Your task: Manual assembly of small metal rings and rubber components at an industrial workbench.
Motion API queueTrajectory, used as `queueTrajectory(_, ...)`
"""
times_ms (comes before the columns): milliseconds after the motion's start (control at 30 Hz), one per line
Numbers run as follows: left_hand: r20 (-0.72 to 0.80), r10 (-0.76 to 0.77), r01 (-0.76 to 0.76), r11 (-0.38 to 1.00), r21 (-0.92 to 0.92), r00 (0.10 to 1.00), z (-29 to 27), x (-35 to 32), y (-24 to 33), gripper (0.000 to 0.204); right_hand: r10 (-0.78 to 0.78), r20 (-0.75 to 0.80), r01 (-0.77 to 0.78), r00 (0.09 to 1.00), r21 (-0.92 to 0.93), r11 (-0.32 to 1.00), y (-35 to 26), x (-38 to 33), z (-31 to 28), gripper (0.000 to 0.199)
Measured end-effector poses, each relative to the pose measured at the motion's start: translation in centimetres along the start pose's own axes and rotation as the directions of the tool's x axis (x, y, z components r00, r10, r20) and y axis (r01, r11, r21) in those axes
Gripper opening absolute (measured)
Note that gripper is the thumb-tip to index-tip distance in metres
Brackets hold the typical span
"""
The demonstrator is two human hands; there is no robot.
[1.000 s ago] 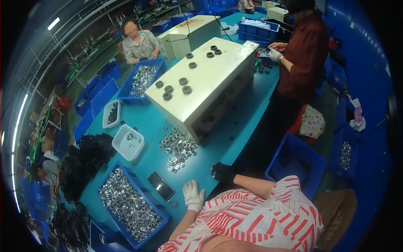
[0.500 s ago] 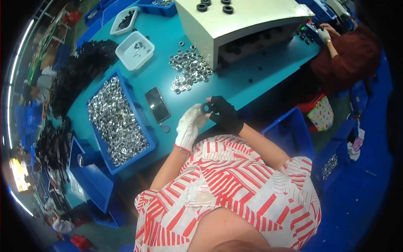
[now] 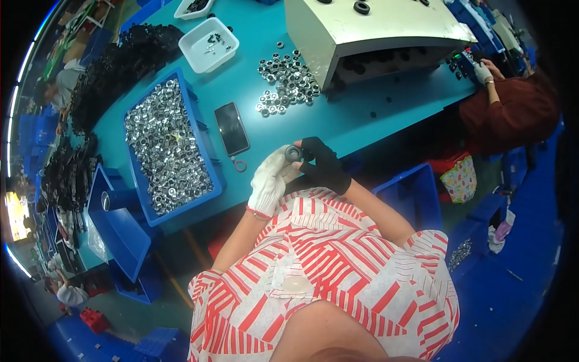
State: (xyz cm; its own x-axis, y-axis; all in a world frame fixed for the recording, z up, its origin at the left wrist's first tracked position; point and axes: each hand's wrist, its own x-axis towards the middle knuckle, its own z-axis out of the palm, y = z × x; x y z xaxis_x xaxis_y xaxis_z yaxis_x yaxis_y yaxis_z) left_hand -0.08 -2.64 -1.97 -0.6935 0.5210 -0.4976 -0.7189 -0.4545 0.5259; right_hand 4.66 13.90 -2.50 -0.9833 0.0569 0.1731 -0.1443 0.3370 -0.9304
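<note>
Both forearms rise from the lower edge and meet just above the chest. The left hand [image 3: 271, 181] wears a white glove, the right hand [image 3: 325, 166] a black one; their curled fingertips touch, pinched together.

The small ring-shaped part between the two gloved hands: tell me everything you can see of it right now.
The ring-shaped part is small, round and dark grey with a hole through its middle; its material is too small to tell. It is held above the near edge of the teal table, just right of the black phone. The left hand, in a white knit glove, cups it from the left, and the right hand, in a black glove, pinches it from the right. Its open face turns up toward the camera.
</note>
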Motion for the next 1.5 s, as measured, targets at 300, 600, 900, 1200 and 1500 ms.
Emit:
queueTrajectory(300, -0.122, 0.187, -0.145, 0.945, 0.293, 0.975, -1.6, 0.5, -0.3, 0.059, -0.008, 0.064, 0.011, 0.998, -0.051, 0.999, 0.7, -0.1, 0.7, 0.046)
queueTrajectory(600, -0.144, 0.084, -0.047, 0.968, 0.245, 0.986, -3.2, -0.9, -0.2, 0.044, -0.031, 0.194, 0.046, 0.981, -0.075, 0.996, 0.5, -0.4, 2.8, 0.048)
queueTrajectory(900, -0.200, 0.106, -0.044, 0.956, 0.289, 0.974, -3.2, -1.0, 0.0, 0.042, -0.039, 0.338, 0.157, 0.940, -0.330, 0.931, 0.6, 1.7, 2.9, 0.043)
queueTrajectory(1200, 0.026, -0.040, 0.044, 0.980, -0.196, 0.999, -6.4, -0.4, -0.3, 0.040, 0.105, 0.014, -0.098, 0.994, -0.255, 0.962, 11.1, 5.3, 1.7, 0.032)
queueTrajectory(1500, 0.075, 0.048, 0.004, 0.817, -0.577, 0.996, -3.5, -1.5, 2.6, 0.059, -0.062, -0.108, -0.022, 0.992, -0.645, 0.764, 18.7, 10.2, -3.1, 0.032)
